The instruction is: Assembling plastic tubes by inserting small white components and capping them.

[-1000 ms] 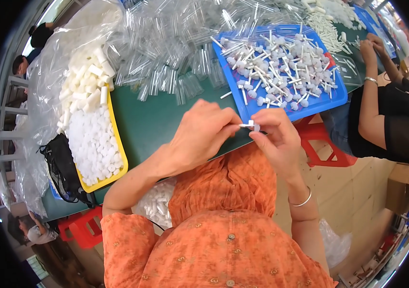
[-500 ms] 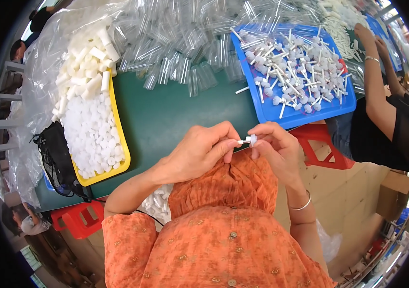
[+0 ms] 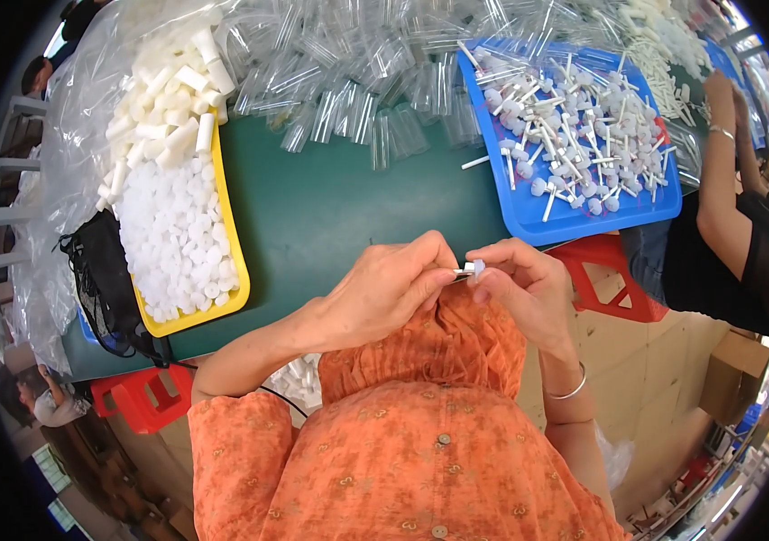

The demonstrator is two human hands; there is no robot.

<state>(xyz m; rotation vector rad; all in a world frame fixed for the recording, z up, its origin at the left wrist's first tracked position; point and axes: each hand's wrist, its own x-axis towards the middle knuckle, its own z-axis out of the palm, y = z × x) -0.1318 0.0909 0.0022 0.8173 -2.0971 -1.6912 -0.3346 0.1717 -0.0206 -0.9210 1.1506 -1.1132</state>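
Close to my body, just past the table's near edge, my two hands meet over one small white part. My left hand pinches its thin white stem between thumb and forefinger. Around the pale, round ruffled cap at the stem's other end, the thumb and fingers of my right hand are closed. Many similar stemmed pieces lie heaped in a blue tray ahead to the right. White round caps fill a yellow tray on the left.
White foam cylinders are piled at the yellow tray's far end. Clear plastic tubes spread across the back of the green table. A black mesh pouch lies far left. At right, a co-worker's arm reaches over the table; red stools stand below.
The view has shifted slightly, so the blue tray appears farther right. Both hands keep their pinch on the stemmed part, with only small finger movement.
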